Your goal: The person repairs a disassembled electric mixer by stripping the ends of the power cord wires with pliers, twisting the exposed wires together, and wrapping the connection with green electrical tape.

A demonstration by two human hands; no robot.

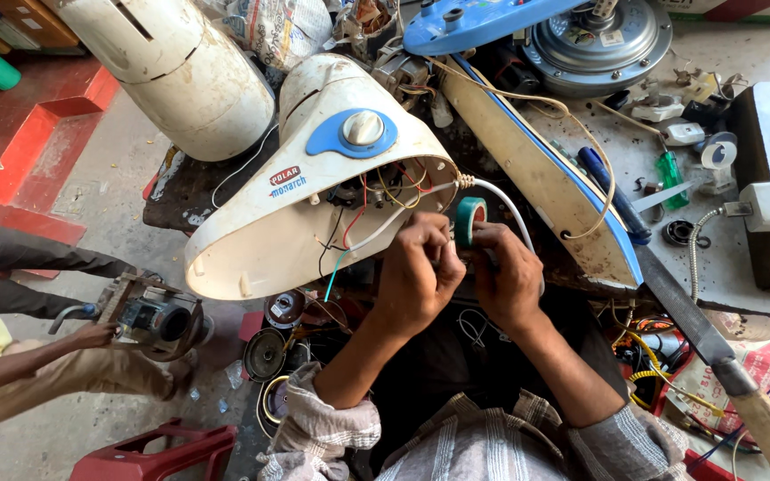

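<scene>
One cluttered grey workbench beside red floor

red label on cream casing (blue beneath)

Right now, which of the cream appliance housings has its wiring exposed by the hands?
The cream housing with the blue knob panel, lying open-end toward both hands, red, yellow and white wires showing. The plain cylindrical housing sits farther back, no wires visible.

Both forearms reach forward, the left hand and right hand side by side, fingers curled in.
</scene>
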